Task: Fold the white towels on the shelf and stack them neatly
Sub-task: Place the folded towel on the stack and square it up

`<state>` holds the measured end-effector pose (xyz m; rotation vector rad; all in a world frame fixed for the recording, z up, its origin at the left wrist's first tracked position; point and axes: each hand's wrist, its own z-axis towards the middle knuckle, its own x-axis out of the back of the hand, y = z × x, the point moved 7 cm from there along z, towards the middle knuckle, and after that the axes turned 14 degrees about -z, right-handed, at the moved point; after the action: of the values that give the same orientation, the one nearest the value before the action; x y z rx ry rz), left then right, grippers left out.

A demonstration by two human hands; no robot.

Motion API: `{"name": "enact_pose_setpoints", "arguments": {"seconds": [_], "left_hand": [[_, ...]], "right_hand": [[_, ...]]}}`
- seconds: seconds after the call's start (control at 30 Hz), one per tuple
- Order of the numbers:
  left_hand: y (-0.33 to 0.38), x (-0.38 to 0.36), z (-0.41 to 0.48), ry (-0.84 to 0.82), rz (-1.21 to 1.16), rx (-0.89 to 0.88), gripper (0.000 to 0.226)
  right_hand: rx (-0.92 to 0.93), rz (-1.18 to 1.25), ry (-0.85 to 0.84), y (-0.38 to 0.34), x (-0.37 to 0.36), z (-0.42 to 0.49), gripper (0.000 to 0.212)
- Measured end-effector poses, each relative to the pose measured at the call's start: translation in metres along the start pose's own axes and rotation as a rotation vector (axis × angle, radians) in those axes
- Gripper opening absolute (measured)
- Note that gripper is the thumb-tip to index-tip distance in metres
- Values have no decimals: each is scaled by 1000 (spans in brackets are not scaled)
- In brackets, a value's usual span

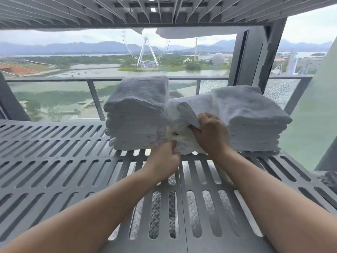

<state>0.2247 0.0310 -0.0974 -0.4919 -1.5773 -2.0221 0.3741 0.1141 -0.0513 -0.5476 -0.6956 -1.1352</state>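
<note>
While pinched at its near edge by the left hand and gripped at a raised fold by the right hand, loose white towel bunched on the slotted grey shelf, between two piles of folded towels. Touching it, the taller left stack; close against it, the lower right stack. Both hands curled on cloth. Behind: balcony railing, Ferris wheel.

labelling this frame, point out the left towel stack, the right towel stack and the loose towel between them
left towel stack (142,92), head view, top towel's face
right towel stack (244,105), head view, top towel's face
loose towel (195,104), head view, its upper fold
</note>
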Motion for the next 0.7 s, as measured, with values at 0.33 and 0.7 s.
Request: {"name": "enact_pose_setpoints", "arguments": {"seconds": [0.33,0.7], "left_hand": [[-1,41,-3,108,215,-1,27],[99,49,4,276,370,-639,44]], "right_hand": [[155,36,-57,0,-7,-6,39],[167,42,-139,16,8,-13,66]]}}
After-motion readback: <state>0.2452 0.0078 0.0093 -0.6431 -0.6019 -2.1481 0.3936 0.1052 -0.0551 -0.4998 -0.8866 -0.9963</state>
